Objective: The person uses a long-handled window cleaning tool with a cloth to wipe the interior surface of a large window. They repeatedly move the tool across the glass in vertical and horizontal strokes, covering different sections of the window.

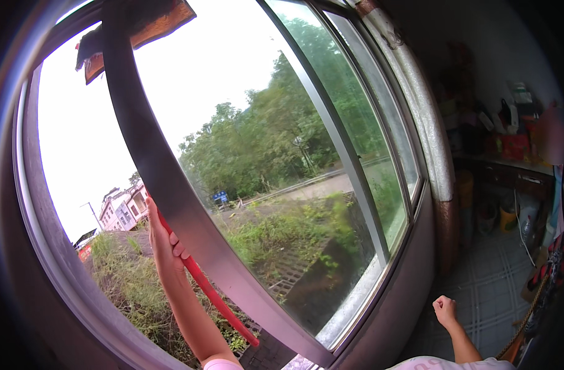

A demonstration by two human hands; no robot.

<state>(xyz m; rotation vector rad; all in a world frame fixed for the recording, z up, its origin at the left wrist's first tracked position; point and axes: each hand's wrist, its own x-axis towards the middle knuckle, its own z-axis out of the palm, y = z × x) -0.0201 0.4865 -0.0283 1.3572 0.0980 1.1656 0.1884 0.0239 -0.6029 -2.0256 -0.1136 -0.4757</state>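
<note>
My left hand (168,245) grips a red pole (208,289) on the outer side of the window, reaching out through the opening. The pole slants from the lower middle up behind the wide metal window frame bar (171,194). High behind that bar, a dark, ragged-edged piece with an orange-brown side (164,25) shows on both sides. Whether it joins the pole is hidden. Down at the right, my right hand (445,311) is curled into a fist, apart from the window, with nothing visible in it.
Sliding glass panes (356,106) stand right of the bar, above a sill (356,300). A pale curtain (416,92) hangs beside them. A cluttered desk (504,162) is in the dim room. Outside are plants, perforated blocks (293,273) and a pink building (124,208).
</note>
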